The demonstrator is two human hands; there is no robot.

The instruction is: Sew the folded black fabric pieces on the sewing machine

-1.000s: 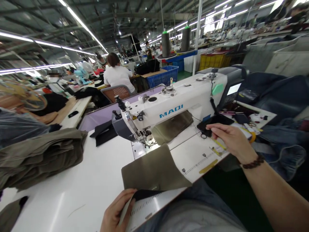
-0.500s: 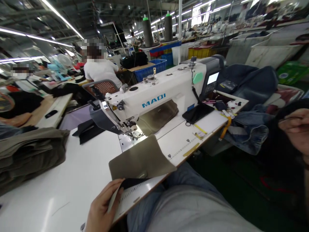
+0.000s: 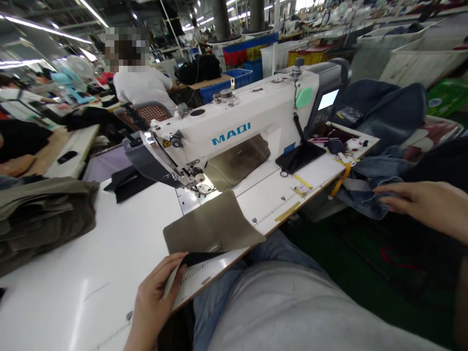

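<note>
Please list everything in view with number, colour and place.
Sewing machine: 1, white, on white table
Fabric panel: 1, olive, table's near edge
Fabric pile: 1, olive, table's left
Folded fabric: unclear, olive, under machine arm
Cloth: unclear, black, left of machine
Phone or tablet: 1, black, table's right
Thread cones: 2, dark grey, behind machine
Denim: unclear, blue, right of table
Nearest co-worker: 1, white top, left background
Further items: uncounted, mixed colours, background
Left hand: 1, bare, gripping fabric panel
Right hand: 1, bare, near denim

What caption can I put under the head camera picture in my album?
Left hand holding olive fabric before a white MAQI sewing machine, right hand out past the table edge.
</note>
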